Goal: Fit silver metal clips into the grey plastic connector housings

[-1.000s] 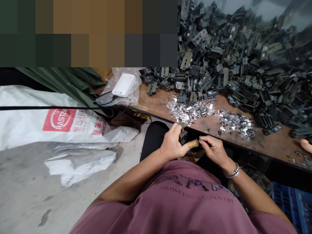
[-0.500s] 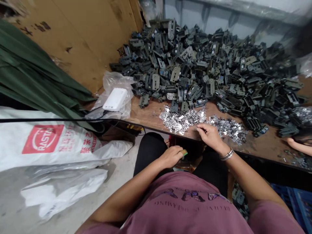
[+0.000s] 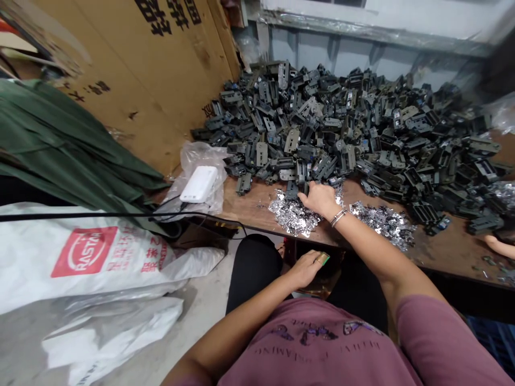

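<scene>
My right hand (image 3: 319, 198) reaches over the small shiny metal pieces (image 3: 293, 214), its fingers bent against a dark part at the front of the big heap of dark grey housings (image 3: 341, 123). The fingertips are partly hidden, and I cannot make out whether they grip that part. Low in front of my lap, below the table edge, my left hand (image 3: 308, 269) is closed on a small green and yellow object (image 3: 323, 259). A second pile of shiny pieces (image 3: 384, 222) lies to the right of my right wrist.
On the wooden table (image 3: 245, 208), a white box (image 3: 199, 184) with a black cable rests on clear plastic at the left. Cardboard (image 3: 153, 69) stands behind it. White sacks (image 3: 36, 252) lie at the lower left. Another person's hand (image 3: 499, 245) shows at the right edge.
My right hand has moved left and away from me, from between the shiny piles to the front of the dark heap. The view has tilted up slightly. My left hand still holds the green and yellow object.
</scene>
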### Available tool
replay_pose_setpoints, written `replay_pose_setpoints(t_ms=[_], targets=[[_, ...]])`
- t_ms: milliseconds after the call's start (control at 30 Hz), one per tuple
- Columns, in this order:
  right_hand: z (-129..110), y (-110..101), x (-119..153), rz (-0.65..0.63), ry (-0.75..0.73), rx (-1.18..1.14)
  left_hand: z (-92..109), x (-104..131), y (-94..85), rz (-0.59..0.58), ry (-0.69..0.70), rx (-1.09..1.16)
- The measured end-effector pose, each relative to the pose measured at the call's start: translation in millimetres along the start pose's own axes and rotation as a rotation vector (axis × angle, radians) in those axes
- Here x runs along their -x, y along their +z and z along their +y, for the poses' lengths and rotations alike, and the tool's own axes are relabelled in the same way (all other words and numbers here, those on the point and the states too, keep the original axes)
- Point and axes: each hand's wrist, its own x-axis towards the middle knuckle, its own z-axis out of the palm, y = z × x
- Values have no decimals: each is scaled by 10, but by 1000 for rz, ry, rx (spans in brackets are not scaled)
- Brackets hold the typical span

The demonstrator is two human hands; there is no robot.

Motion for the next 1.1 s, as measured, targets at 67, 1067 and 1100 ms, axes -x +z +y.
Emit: replay_pose_setpoints(t_ms=[67,1067,1100], targets=[[93,-5,-3,14,21,-15,41,32,-67,9,-14,135],[1023,345,1327,-55,-205,-180,647,-66,-158,296,-167,773],[990,343,1300,-57,-220,-161,647,-47,-166,285,-179,748]])
